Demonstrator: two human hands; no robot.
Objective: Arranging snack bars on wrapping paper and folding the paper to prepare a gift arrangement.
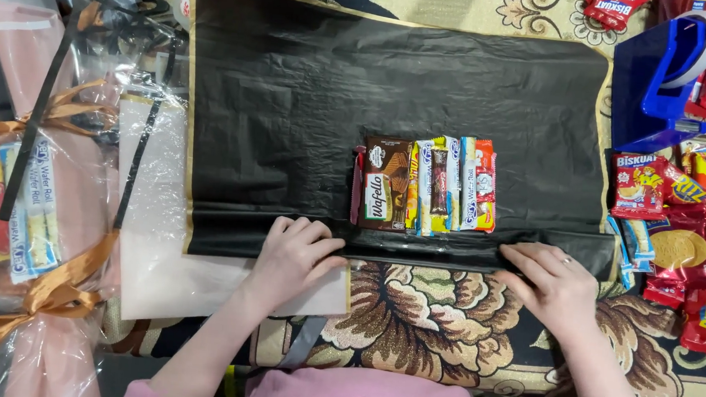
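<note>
Black, slightly crinkled wrapping sheet (310,103) with a thin gold border covers most of the view, spread flat over a patterned floral carpet (419,321) in cream, brown and black. Its near edge is folded up into a narrow glossy band (416,247) that runs between the two hands.

Pale pink translucent sheet (158,280) lies partly under the black sheet's left corner, matte and smooth.

At far left sits a finished bouquet-shaped parcel (16,206) of clear and pink film, packed with snack packets and tied with orange-brown satin ribbon.

At far right lies a loose heap of small red, blue and yellow snack packets (686,233), shiny foil. Behind them stands a blue plastic tape dispenser (656,80).

On the middle of the black sheet, just beyond the folded band, a tight row of upright wafer and biscuit packets (425,185) stands side by side: a brown one on the left, then yellow, white-blue and red.

Left hand (294,253) rests palm down on the folded band, fingers together and curled over the fold, pressing it, just left of and nearer than the packet row. Right hand (550,281), wearing a ring, presses the band's other end the same way, fingers bent over it, just right of the row. The row lies between the hands, not touched by either.
</note>
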